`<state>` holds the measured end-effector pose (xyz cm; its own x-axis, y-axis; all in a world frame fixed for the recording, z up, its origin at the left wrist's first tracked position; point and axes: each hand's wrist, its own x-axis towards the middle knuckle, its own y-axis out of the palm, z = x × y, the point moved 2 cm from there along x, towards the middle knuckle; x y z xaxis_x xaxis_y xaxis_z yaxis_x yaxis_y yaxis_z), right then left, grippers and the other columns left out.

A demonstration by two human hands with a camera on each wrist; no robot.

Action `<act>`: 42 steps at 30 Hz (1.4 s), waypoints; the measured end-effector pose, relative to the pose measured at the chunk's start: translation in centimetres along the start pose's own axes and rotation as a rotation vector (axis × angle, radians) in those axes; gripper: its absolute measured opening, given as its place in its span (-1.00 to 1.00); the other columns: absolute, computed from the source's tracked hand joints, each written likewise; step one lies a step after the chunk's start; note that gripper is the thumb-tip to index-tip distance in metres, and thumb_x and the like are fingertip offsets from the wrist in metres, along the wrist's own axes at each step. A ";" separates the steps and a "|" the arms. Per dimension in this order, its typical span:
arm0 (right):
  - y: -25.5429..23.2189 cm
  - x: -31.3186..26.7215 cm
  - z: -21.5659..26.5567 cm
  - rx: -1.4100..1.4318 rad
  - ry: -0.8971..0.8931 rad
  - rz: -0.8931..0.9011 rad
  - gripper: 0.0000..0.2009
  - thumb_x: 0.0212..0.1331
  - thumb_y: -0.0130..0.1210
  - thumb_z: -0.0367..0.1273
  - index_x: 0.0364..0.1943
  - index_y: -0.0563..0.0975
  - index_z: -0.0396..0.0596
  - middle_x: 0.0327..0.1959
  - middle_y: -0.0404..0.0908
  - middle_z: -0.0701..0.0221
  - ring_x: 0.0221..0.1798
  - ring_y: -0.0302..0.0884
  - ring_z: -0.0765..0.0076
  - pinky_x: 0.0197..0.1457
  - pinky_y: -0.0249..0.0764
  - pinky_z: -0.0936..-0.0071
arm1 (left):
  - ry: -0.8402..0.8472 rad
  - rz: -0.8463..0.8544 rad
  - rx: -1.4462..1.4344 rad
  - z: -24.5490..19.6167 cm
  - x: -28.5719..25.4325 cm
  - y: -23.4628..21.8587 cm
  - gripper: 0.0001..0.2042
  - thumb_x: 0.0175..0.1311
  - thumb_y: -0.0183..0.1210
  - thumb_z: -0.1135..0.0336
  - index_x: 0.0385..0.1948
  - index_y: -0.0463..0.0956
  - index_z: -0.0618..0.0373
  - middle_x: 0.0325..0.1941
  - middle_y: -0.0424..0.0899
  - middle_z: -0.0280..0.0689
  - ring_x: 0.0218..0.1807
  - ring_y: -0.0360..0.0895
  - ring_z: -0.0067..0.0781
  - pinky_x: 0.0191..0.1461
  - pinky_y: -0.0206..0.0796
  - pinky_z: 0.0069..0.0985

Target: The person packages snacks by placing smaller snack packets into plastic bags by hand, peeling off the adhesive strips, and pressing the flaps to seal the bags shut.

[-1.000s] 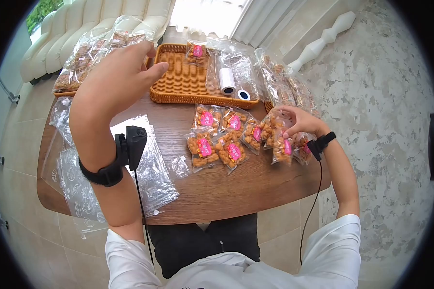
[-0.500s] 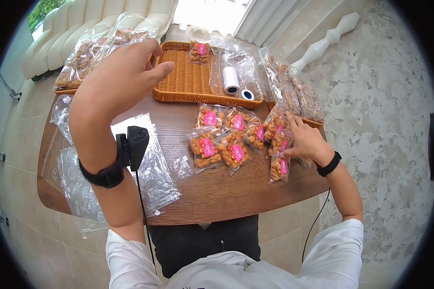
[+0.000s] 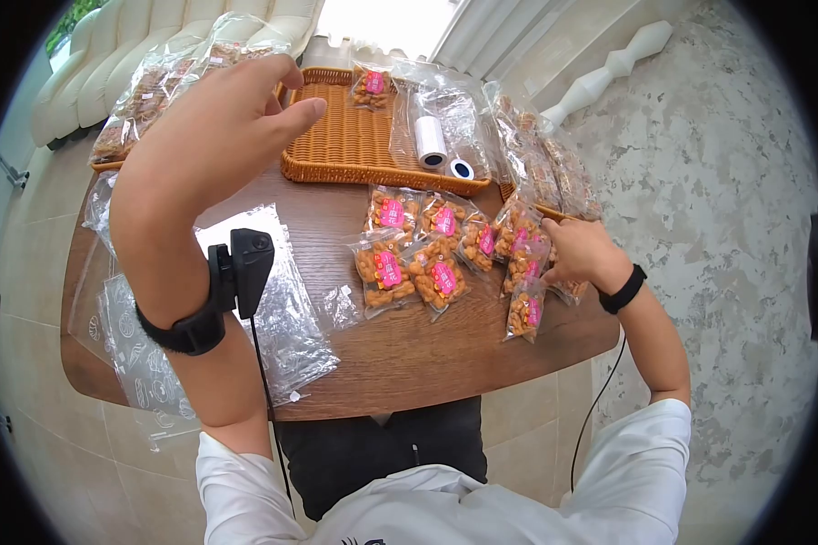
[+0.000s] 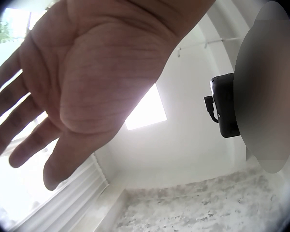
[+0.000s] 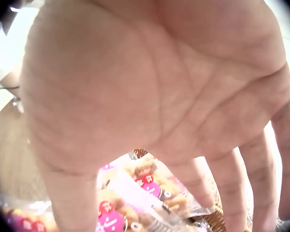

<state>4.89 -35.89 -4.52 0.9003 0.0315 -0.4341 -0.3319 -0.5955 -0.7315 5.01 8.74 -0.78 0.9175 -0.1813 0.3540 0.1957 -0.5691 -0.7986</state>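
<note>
Clear packets of brown twisted snacks with pink labels lie on the wooden table, several in a group (image 3: 389, 270) at the centre and more (image 3: 523, 311) at the right. My right hand (image 3: 587, 254) is over the right-hand packets, thumb and fingers spread at their edge; in the right wrist view the palm (image 5: 159, 87) hangs above packets (image 5: 150, 186), fingers apart and extended. Whether the fingertips touch them I cannot tell. Raised above the table's left side, my left hand (image 3: 236, 113) holds nothing; the left wrist view shows its palm (image 4: 96, 77) with fingers spread.
A wicker basket (image 3: 341, 168) at the back holds one snack packet (image 3: 371, 86), clear bags and white rolls (image 3: 430, 141). Large bags of snacks stand at the back left (image 3: 145, 100) and back right (image 3: 541, 173). Flat clear bags (image 3: 291, 318) lie on the left of the table (image 3: 400, 368).
My right hand has set down a packet at the front of the right-hand group and loosened its grip. My left hand has stayed raised in nearly the same place.
</note>
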 end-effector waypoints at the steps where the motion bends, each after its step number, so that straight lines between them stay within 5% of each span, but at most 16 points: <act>1: -0.7 0.5 -0.8 0.095 -0.093 0.000 -0.07 -0.02 0.50 0.09 0.36 0.42 -0.23 -0.04 0.75 0.08 0.06 0.73 -0.08 0.13 0.62 0.11 | 0.002 0.000 -0.002 -0.1 0.1 -0.1 -0.55 0.52 0.20 0.01 0.17 0.54 0.23 -0.20 0.72 -0.10 -0.23 0.65 -0.24 -0.12 0.50 -0.31; 7: -9.7 4.2 0.0 0.470 -0.331 -0.179 -0.42 0.30 0.31 -0.17 0.33 0.48 -0.15 -0.02 0.78 0.08 -0.03 0.77 0.02 0.07 0.65 0.18 | -0.023 -0.003 0.024 -0.3 0.0 -0.2 -0.55 0.53 0.19 0.02 0.17 0.54 0.23 -0.21 0.73 -0.10 -0.22 0.66 -0.24 -0.12 0.50 -0.30; 13: -17.3 16.6 7.6 0.407 -0.505 -0.597 -0.20 0.26 0.33 -0.16 0.54 0.24 -0.10 0.37 0.52 -0.07 0.35 0.56 -0.10 0.39 0.52 0.12 | -0.110 0.004 0.072 0.2 -0.1 -0.8 -0.55 0.52 0.18 0.03 0.15 0.54 0.26 -0.11 0.77 -0.04 -0.14 0.71 -0.15 -0.05 0.54 -0.26; 16: -20.0 21.5 10.8 0.317 -0.328 -0.512 -0.06 0.18 0.40 -0.16 0.60 0.14 -0.08 0.43 0.45 -0.07 0.46 0.44 -0.15 0.50 0.41 0.11 | -0.109 -0.036 0.094 0.6 -0.3 -0.7 -0.57 0.51 0.18 0.06 0.12 0.56 0.28 -0.16 0.79 -0.03 -0.19 0.74 -0.11 -0.05 0.56 -0.26; 21: -18.9 29.0 12.9 0.295 -0.313 -0.520 0.08 0.01 0.51 -0.15 0.62 0.10 -0.05 0.45 0.43 -0.04 0.52 0.36 -0.17 0.56 0.34 0.10 | -0.112 -0.046 0.040 0.9 -0.3 -1.1 -0.61 0.47 0.20 0.13 0.05 0.58 0.34 -0.37 0.76 0.01 -0.33 0.74 -0.12 -0.17 0.53 -0.27; 24: -18.1 28.6 13.9 0.188 -0.256 -0.540 -0.05 0.01 0.49 -0.19 0.52 0.24 -0.07 0.36 0.52 0.07 0.46 0.42 -0.06 0.49 0.39 0.07 | -0.087 -0.093 0.076 0.4 -0.5 -1.1 -0.60 0.47 0.19 0.12 0.05 0.58 0.34 -0.36 0.75 0.03 -0.28 0.73 -0.02 -0.13 0.51 -0.20; 28: -17.1 26.1 12.9 0.123 -0.319 -0.890 -0.54 0.07 0.47 -0.13 -0.03 0.58 -0.04 0.02 0.59 0.20 0.21 0.58 -0.02 0.27 0.48 0.06 | -0.036 -0.077 0.102 -0.1 -0.2 -0.3 -0.60 0.46 0.19 0.10 0.04 0.58 0.32 -0.34 0.75 0.05 -0.23 0.72 0.09 -0.06 0.50 -0.14; 32: -16.9 20.6 10.7 0.261 -0.362 -0.776 -0.58 0.12 0.44 -0.12 -0.02 0.58 0.02 -0.03 0.62 0.24 0.10 0.64 0.02 0.12 0.57 0.12 | 0.016 -0.075 0.109 -0.4 0.0 0.4 -0.60 0.47 0.19 0.10 0.04 0.58 0.32 -0.32 0.76 0.05 -0.24 0.73 0.06 -0.09 0.51 -0.15; 34: -15.4 16.3 8.7 0.427 -0.403 -0.937 -0.63 0.13 0.43 -0.18 -0.06 0.59 0.00 -0.09 0.70 0.25 -0.03 0.71 0.01 -0.05 0.63 0.17 | -0.012 -0.041 0.086 -0.6 0.0 0.6 -0.61 0.47 0.19 0.11 0.05 0.58 0.31 -0.33 0.76 0.02 -0.27 0.74 -0.04 -0.12 0.51 -0.19; 38: -9.8 5.7 0.9 0.762 -0.382 -0.870 -0.67 0.10 0.43 -0.33 -0.06 0.62 -0.10 -0.20 0.76 0.25 -0.23 0.77 0.23 -0.13 0.62 0.29 | -0.014 -0.006 0.033 -1.1 -0.1 0.5 -0.61 0.51 0.20 0.08 0.07 0.58 0.27 -0.29 0.74 -0.09 -0.27 0.68 -0.27 -0.14 0.49 -0.32; 42: -2.4 -3.7 -8.4 0.776 -0.169 -0.505 -0.62 0.04 0.43 -0.43 0.00 0.65 -0.07 -0.21 0.73 0.41 -0.15 0.62 0.50 0.03 0.55 0.41 | -0.060 -0.004 0.015 0.2 0.3 1.4 -0.60 0.51 0.22 0.06 0.12 0.57 0.22 -0.19 0.68 -0.16 -0.21 0.59 -0.37 -0.10 0.46 -0.43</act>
<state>4.72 -41.34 3.22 0.9563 0.2924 0.0044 -0.0627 0.2195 -0.9736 5.64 8.02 -1.89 0.9355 -0.1304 0.3284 0.2046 -0.5577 -0.8044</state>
